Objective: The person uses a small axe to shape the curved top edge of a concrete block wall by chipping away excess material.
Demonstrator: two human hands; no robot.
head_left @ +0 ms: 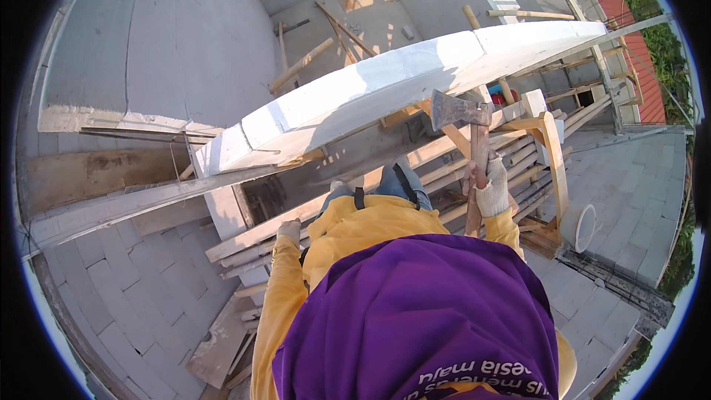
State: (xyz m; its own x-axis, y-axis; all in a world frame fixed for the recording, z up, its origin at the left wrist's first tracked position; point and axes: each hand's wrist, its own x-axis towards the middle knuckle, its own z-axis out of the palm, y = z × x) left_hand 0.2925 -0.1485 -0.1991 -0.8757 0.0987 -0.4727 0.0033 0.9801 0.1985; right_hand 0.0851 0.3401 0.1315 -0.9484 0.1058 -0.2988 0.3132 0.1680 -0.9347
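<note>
My right hand (492,191), in a whitish glove, grips the wooden handle of a hatchet (474,150). Its grey steel head (459,110) is raised just below the long row of white blocks (385,78) that forms the wall top. My left hand (289,231), at the end of a yellow sleeve, rests on the edge of a long wooden plank (252,241); its fingers are too small to make out. A purple cloth (415,318) over my chest hides my lower body.
Wooden scaffold poles and planks (518,155) run under the wall. A white bucket (585,226) lies on its side at the right. Grey block paving (141,296) lies far below, with loose timbers (326,44) on a concrete slab and a red roof (633,44) behind.
</note>
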